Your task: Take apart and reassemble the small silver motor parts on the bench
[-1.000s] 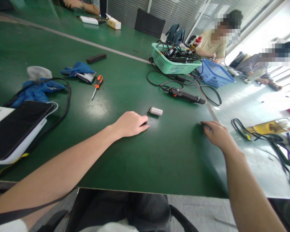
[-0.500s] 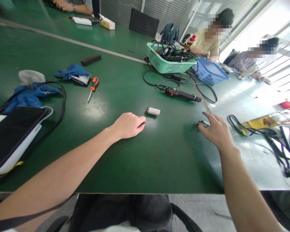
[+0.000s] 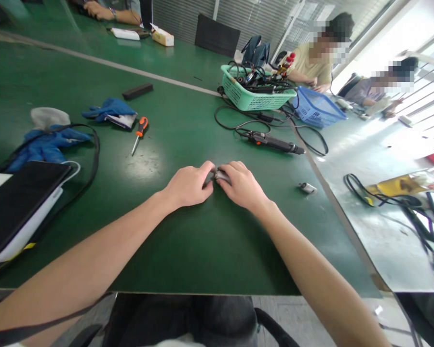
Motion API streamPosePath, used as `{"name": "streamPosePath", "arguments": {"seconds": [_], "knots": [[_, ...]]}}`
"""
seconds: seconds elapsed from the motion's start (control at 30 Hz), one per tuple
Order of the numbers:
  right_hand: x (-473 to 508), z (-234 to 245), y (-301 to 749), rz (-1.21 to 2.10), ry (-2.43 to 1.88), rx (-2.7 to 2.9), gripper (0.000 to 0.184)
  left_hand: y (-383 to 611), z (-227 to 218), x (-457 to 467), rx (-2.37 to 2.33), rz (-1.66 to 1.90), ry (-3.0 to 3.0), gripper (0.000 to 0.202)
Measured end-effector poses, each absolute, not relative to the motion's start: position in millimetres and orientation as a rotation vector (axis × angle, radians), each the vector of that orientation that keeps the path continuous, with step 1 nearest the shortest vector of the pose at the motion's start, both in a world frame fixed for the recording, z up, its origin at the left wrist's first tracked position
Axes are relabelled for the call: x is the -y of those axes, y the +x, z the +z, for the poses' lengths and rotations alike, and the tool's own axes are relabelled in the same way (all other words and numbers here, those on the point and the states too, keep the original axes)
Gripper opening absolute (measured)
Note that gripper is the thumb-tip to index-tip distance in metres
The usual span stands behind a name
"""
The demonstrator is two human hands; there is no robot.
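Note:
My right hand (image 3: 243, 185) is closed around a small silver metal cylinder (image 3: 223, 176) low over the green table; its fingers hide most of it. Just to the left, my left hand (image 3: 190, 185) is curled with thumb and forefinger facing the cylinder's end. Something dark shows between those fingertips, too small to make out. The two hands nearly touch. A second short silver cylinder (image 3: 308, 188) with a dark end lies on the table, to the right of my right hand.
Beyond my hands lies a black electric screwdriver (image 3: 273, 142) with its cable. A screwdriver (image 3: 140, 135), blue gloves (image 3: 47, 144) and a phone (image 3: 25, 202) are on the left. Behind stand a green basket (image 3: 256, 101) of cables and a blue basket (image 3: 316, 108). Other people sit around the table.
My right hand has left the cylinder on the right and come across to the middle, closing on the silver cylinder there. My left hand has stayed in place, its thumb and forefinger parting somewhat.

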State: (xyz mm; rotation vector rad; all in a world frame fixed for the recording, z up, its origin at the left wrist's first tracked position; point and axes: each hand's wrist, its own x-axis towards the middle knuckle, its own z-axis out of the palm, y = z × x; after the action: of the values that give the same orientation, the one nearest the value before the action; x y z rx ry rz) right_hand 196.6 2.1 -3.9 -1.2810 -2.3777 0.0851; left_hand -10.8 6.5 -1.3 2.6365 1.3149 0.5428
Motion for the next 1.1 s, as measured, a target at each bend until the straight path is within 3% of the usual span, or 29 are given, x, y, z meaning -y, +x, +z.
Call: {"name": "streamPosePath", "arguments": {"seconds": [0.33,1.1], "knots": [[30,-13,205,0.268,-1.137,2.261,0.027,-6,2,-3,-1.151,0.487,2.682,0.031],[33,-13,202,0.239,-1.202,2.232,0.027,-5,-3,-5,-1.185,0.475,2.731,0.025]]}}
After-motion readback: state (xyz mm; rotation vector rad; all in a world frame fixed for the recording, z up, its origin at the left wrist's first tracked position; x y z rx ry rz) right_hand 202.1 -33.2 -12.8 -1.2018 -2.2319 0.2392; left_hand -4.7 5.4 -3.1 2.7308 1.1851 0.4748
